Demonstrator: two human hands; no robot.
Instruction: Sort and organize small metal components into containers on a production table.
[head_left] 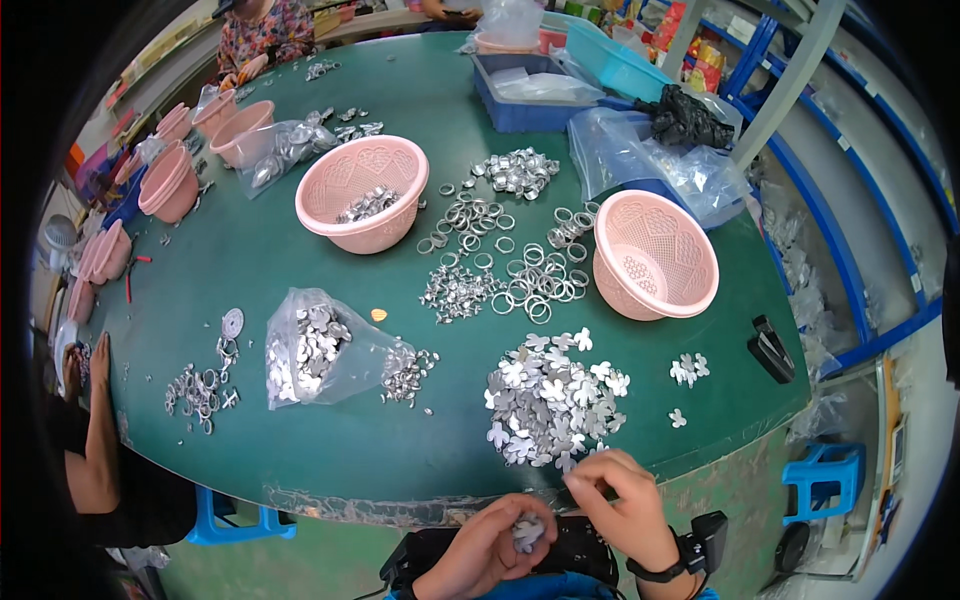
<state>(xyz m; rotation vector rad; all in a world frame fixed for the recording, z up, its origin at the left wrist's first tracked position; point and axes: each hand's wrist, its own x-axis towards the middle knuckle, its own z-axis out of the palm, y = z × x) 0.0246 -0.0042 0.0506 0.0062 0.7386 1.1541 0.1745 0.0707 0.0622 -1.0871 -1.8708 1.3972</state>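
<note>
My left hand (492, 545) is cupped just below the table's front edge, its fingers curled around several small grey metal flower-shaped pieces (527, 533). Up and to the right is my right hand (622, 505), fingers bent and closed together at the edge of the table. Whatever its fingertips hold, if anything, is too small to make out. Right beyond that hand lies a large heap of similar flower-shaped pieces (555, 400), the nearest ones almost touching its fingertips. A small cluster of such pieces (689, 369) and a single piece (677, 418) lie to the right.
Beyond the heap are metal rings (545, 280), small fittings (455, 292) and two pink baskets (362, 193) (655, 255). A plastic bag of metal pieces (315, 350) lies left; a black stapler (771, 350) sits right. Other people sit at the far (265, 40) and left (95, 440) sides.
</note>
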